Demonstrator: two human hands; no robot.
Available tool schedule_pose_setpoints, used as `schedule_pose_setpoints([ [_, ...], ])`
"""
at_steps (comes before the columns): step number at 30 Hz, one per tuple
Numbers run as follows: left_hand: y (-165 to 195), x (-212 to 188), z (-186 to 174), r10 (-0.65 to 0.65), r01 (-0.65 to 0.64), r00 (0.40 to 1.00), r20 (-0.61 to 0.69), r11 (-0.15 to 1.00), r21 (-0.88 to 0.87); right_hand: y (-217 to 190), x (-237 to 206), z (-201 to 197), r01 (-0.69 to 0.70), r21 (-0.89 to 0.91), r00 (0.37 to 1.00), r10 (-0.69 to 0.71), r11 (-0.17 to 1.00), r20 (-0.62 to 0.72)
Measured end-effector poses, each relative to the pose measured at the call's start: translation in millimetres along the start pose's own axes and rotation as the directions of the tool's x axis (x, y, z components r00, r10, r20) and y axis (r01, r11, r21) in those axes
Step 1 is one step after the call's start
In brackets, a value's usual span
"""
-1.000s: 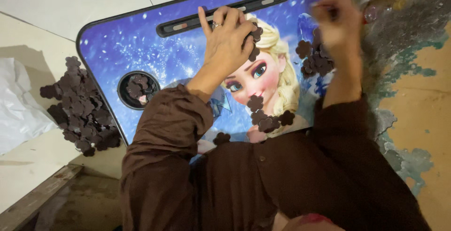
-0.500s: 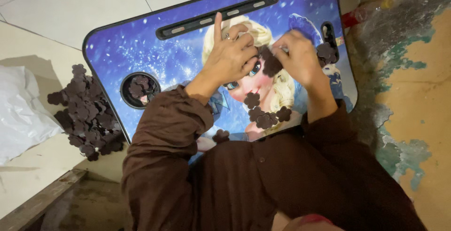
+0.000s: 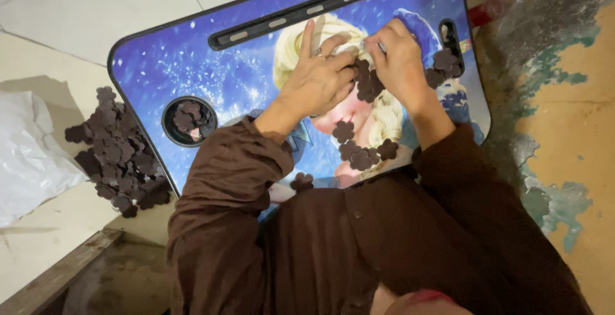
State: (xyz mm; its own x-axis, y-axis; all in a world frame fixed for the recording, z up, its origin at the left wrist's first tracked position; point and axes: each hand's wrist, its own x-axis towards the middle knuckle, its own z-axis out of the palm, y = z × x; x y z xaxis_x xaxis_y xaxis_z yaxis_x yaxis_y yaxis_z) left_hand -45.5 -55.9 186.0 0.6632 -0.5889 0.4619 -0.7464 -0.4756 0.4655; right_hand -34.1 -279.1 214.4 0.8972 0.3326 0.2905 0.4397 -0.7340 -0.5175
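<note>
A blue lap table [image 3: 192, 65] with a printed cartoon figure lies in front of me. My left hand [image 3: 317, 78] and my right hand [image 3: 397, 55] meet over its middle, both pinching a small cluster of dark brown flower-shaped cutouts [image 3: 367, 84]. A ring shows on my left hand. More of the same flower pieces [image 3: 362, 151] lie on the table near my chest, and a few others [image 3: 444, 64] sit by my right hand.
A round cup hole [image 3: 189, 119] in the table holds several flower pieces. A heap of them [image 3: 115, 151] lies on the floor to the left, beside a white plastic bag [image 3: 25, 155]. A long slot [image 3: 295, 14] runs along the table's far edge. Stained floor [image 3: 557, 97] is on the right.
My right hand came in from the table's right edge to the middle and joined my left hand on the flower pieces. The view shifted slightly.
</note>
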Motion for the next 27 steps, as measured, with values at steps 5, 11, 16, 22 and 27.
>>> schedule_pose_setpoints([
  [5,5.8,4.5,11.0,0.029,-0.029,0.999,-0.041,1.0,-0.01,-1.1,5.8,-28.2,-0.129,0.13,0.966,0.095,0.983,0.242],
  [11,-13.0,40.3,28.9,0.013,-0.014,1.0,-0.004,1.0,-0.027,64.4,35.1,-78.3,-0.226,0.201,0.911,0.134,0.953,0.39],
  [16,-29.1,83.4,44.0,-0.017,0.019,0.999,0.038,0.999,-0.046,211.6,67.2,-140.8,-0.417,0.269,0.901,0.435,0.869,-0.009],
  [22,-24.7,111.1,45.3,-0.05,0.053,0.997,0.061,0.997,-0.059,311.4,80.9,-179.0,-0.676,-0.048,0.712,0.635,0.735,-0.301],
  [27,-37.5,134.8,51.6,-0.079,0.087,0.993,0.082,0.991,-0.097,336.2,86.8,-151.5,-0.646,0.308,0.635,0.716,0.698,-0.289],
])
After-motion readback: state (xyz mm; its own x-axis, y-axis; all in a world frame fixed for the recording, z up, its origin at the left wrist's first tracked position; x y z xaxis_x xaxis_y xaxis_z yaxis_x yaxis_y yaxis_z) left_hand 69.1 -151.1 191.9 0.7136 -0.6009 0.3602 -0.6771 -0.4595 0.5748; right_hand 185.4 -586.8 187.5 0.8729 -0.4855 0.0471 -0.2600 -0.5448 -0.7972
